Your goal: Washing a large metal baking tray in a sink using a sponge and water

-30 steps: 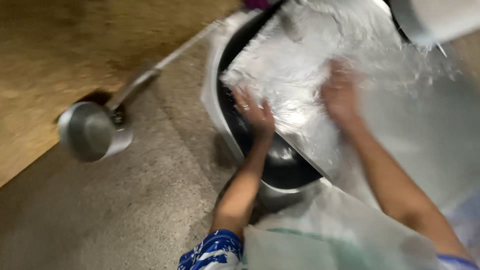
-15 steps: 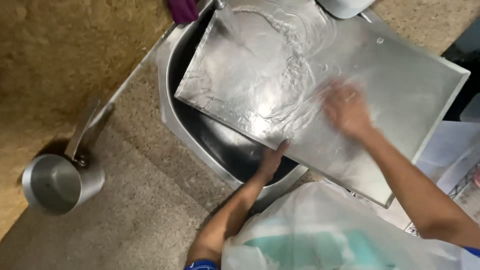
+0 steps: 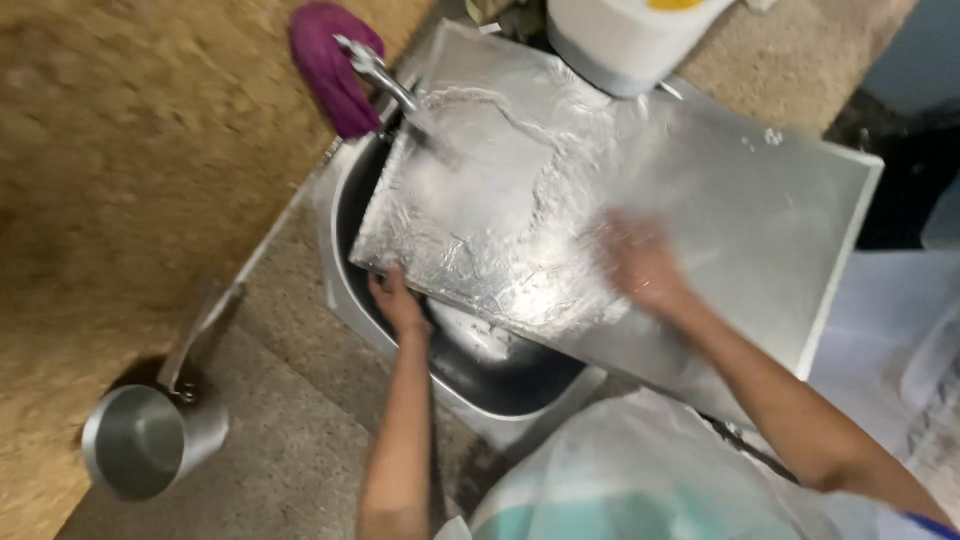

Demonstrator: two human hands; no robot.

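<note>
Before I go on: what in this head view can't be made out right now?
- Right hand: motion-blurred on the metal tray; fingers and anything held unreadable.
- Left hand: fingertips hidden under the tray's lower edge.
- Sink: most of the basin covered by the tray.
- Tap: its stream is lost in blur and foam.
- White bucket: cut off by the top edge.
- Saucepan: inside too dim to tell.

A large metal tray (image 3: 700, 220) lies across a steel sink (image 3: 480, 370), water from a tap (image 3: 385, 80) running over it. The left hand (image 3: 398, 300) grips the tray's near edge; the blurred right hand (image 3: 640, 265) presses flat on its wet surface. A small metal saucepan (image 3: 150, 440) sits nearby on the left.
</note>
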